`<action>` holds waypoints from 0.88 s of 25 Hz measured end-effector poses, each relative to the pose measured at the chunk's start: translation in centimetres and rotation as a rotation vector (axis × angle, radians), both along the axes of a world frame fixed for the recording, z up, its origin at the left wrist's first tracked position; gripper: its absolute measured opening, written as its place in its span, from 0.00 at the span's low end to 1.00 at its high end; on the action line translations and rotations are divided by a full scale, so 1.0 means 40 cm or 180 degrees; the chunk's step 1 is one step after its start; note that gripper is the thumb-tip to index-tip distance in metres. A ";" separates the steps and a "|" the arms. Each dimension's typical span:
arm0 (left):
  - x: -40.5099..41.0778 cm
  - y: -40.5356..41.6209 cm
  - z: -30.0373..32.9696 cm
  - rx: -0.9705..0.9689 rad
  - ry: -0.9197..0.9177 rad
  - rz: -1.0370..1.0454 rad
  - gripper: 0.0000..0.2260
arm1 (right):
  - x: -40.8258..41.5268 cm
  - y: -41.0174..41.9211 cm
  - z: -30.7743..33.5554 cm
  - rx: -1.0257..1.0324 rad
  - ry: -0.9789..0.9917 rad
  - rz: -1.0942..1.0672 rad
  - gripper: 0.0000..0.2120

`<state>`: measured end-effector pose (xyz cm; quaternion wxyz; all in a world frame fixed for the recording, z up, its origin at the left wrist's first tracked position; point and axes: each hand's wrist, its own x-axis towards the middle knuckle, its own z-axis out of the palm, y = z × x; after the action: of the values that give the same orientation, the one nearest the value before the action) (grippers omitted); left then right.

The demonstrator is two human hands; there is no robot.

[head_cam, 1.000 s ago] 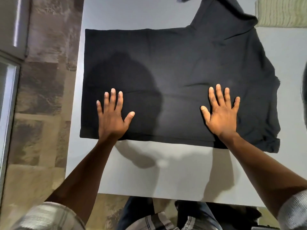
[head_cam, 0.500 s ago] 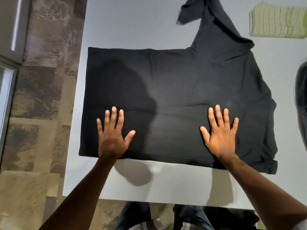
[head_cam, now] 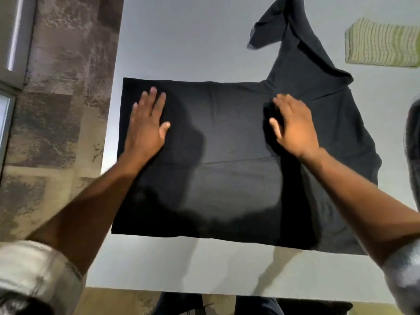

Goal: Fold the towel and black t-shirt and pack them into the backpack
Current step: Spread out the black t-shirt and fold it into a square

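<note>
The black t-shirt (head_cam: 227, 137) lies spread flat on the white table (head_cam: 186, 42), its hem to the left and one sleeve reaching up at the far right. My left hand (head_cam: 146, 126) rests flat on the shirt near its far left corner, fingers straight. My right hand (head_cam: 293, 123) lies flat on the shirt's upper middle, fingers extended and slightly blurred. A folded, green-striped towel (head_cam: 381, 47) sits at the table's far right. A dark shape at the right edge (head_cam: 412, 142) may be the backpack; I cannot tell.
The table's left edge borders a mottled brown floor (head_cam: 56, 110). A pale frame (head_cam: 11, 42) stands at the far left. The near table edge runs along the bottom, with my legs below it.
Both hands have slid away from me across the shirt, from its near edge toward its far edge, staying flat. The view has tilted so more of the sleeve and towel show.
</note>
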<state>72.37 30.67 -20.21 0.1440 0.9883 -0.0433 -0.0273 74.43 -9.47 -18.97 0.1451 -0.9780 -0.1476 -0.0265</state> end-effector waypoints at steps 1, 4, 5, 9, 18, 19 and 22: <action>0.075 0.021 0.006 0.0002 -0.0042 -0.0030 0.32 | 0.086 0.019 0.009 -0.0024 0.0010 0.0134 0.24; 0.239 0.070 0.020 0.0211 0.0056 -0.0235 0.29 | 0.258 0.070 0.030 -0.0248 0.0449 0.0429 0.23; 0.270 0.081 0.024 0.0257 0.0178 -0.0235 0.27 | 0.284 0.079 0.033 -0.0379 0.0711 0.0428 0.23; 0.316 0.122 0.048 0.0193 0.0393 0.0018 0.21 | 0.322 0.049 0.042 -0.0905 0.1004 0.0133 0.14; 0.350 0.148 0.085 0.0372 0.0987 -0.0120 0.11 | 0.347 0.014 0.098 -0.1243 0.1089 0.0303 0.12; 0.340 0.148 0.088 0.0289 0.0843 -0.0182 0.11 | 0.342 0.003 0.104 -0.1200 0.0950 0.0382 0.11; 0.281 0.152 0.111 0.0042 0.0384 -0.0350 0.10 | 0.297 -0.024 0.120 -0.1245 0.0591 0.0733 0.10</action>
<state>83.60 36.74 -15.78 0.1381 0.9819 -0.0886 -0.0949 86.31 -10.44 -14.17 -0.0320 -0.9624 -0.2465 0.1093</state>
